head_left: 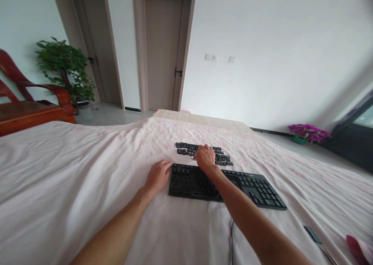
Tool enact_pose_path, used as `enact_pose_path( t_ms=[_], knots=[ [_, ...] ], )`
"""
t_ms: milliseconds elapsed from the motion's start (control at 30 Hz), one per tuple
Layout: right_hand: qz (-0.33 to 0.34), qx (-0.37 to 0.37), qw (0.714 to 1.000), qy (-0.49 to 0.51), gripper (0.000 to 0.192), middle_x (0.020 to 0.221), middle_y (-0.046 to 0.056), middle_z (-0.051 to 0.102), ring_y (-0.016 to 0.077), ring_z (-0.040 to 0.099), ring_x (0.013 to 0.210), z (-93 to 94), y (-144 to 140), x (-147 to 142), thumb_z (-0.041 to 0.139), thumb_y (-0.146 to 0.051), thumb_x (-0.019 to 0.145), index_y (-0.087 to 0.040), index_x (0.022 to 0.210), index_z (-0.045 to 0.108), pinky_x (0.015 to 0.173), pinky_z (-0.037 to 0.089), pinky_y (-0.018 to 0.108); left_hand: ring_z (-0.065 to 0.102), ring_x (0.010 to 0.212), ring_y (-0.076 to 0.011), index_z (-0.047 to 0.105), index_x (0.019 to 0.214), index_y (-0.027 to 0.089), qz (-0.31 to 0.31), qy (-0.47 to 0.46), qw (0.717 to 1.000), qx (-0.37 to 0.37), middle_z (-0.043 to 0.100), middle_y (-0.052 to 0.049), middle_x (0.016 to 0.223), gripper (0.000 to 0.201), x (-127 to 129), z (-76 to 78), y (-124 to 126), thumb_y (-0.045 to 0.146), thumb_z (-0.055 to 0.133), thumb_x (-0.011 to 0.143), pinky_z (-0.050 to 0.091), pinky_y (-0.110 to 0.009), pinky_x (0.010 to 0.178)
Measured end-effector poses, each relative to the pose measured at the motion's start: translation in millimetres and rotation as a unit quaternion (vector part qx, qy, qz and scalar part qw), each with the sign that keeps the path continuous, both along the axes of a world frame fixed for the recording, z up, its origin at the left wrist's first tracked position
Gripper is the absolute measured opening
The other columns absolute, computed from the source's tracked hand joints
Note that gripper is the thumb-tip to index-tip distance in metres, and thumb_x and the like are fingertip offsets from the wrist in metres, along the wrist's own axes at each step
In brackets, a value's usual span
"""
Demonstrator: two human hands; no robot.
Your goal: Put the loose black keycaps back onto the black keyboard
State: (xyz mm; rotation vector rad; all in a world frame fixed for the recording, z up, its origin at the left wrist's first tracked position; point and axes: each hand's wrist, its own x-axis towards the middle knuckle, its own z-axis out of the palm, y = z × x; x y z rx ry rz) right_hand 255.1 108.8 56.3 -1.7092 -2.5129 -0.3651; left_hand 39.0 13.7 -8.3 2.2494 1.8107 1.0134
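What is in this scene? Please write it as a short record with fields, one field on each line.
surface: pale pink sheet with a faint flower print
keyboard: black keyboard, many keys missing on its left part
loose keycaps: black keycaps laid in rows on the sheet behind the keyboard
left hand: left hand rests at the keyboard's left end, touching it
right hand: right hand lies over the keycaps; its grip is hidden
background: two closed doors, potted plant, wooden chair, purple flowers

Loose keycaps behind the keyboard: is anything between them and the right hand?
Nothing visible. The right hand rests directly on the loose keycaps, just beyond the keyboard. The left hand sits at the keyboard's left end.
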Motion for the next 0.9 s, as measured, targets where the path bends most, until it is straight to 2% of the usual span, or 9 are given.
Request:
enact_pose_path(
  t_ms=[233,400,500,633,767,900],
  knots=[
    [0.017,-0.009,1.000,-0.010,0.017,0.106,0.012,0.065,0.0268,0.045,0.105,-2.2,5.8,-3.8,0.059,-0.024,0.083,-0.020,0.085,0.076,0.083,0.030,0.035,0.060,0.110,-0.0188,0.071,0.111,0.019,-0.004,-0.005,1.000,0.000,0.068,-0.007,0.117,0.043,-0.2,1.7,-0.3,0.001,0.049,0.078,0.041,-0.032,0.103],
    [0.018,-0.005,1.000,0.001,0.017,0.105,0.012,0.066,0.0258,0.046,0.104,3.0,3.1,-3.7,0.060,-0.024,0.084,-0.021,0.087,0.077,0.084,0.031,0.035,0.060,0.110,-0.0190,0.071,0.111,0.018,-0.007,-0.013,1.000,0.003,0.068,-0.008,0.117,0.043,-0.3,2.1,-0.1,0.001,0.050,0.077,0.041,-0.032,0.103],
    [0.024,0.009,0.998,0.061,0.016,0.105,0.006,0.067,0.0242,0.048,0.102,9.6,-9.7,1.5,0.063,-0.031,0.084,-0.028,0.091,0.077,0.084,0.032,0.034,0.060,0.110,-0.0189,0.070,0.112,0.019,-0.014,-0.013,1.000,-0.001,0.069,-0.007,0.116,0.045,-0.6,0.7,0.8,0.000,0.050,0.076,0.040,-0.033,0.103],
    [0.070,0.008,0.984,0.161,0.014,0.101,0.001,0.068,0.0214,0.049,0.099,15.0,-40.3,12.5,0.066,-0.035,0.082,-0.032,0.090,0.077,0.084,0.034,0.031,0.060,0.111,-0.0189,0.070,0.111,0.020,-0.016,-0.024,1.000,-0.003,0.069,-0.006,0.115,0.047,-0.5,-1.2,2.2,-0.001,0.051,0.074,0.040,-0.033,0.104],
    [0.089,-0.019,0.981,0.170,0.013,0.092,0.002,0.069,0.0209,0.050,0.094,12.1,-65.8,20.9,0.069,-0.035,0.080,-0.032,0.090,0.077,0.082,0.036,0.030,0.061,0.109,-0.0191,0.071,0.110,0.019,-0.015,-0.027,1.000,0.000,0.069,-0.006,0.115,0.044,0.1,-0.9,1.8,0.001,0.050,0.076,0.041,-0.032,0.102],
    [0.086,-0.032,0.982,0.166,0.012,0.087,0.002,0.068,0.0207,0.050,0.092,7.2,-72.7,22.1,0.071,-0.034,0.079,-0.031,0.088,0.077,0.080,0.036,0.030,0.060,0.109,-0.0184,0.070,0.110,0.019,-0.016,-0.026,1.000,0.001,0.069,-0.005,0.115,0.044,0.4,-0.2,0.3,0.001,0.049,0.076,0.041,-0.031,0.102]
  ],
)
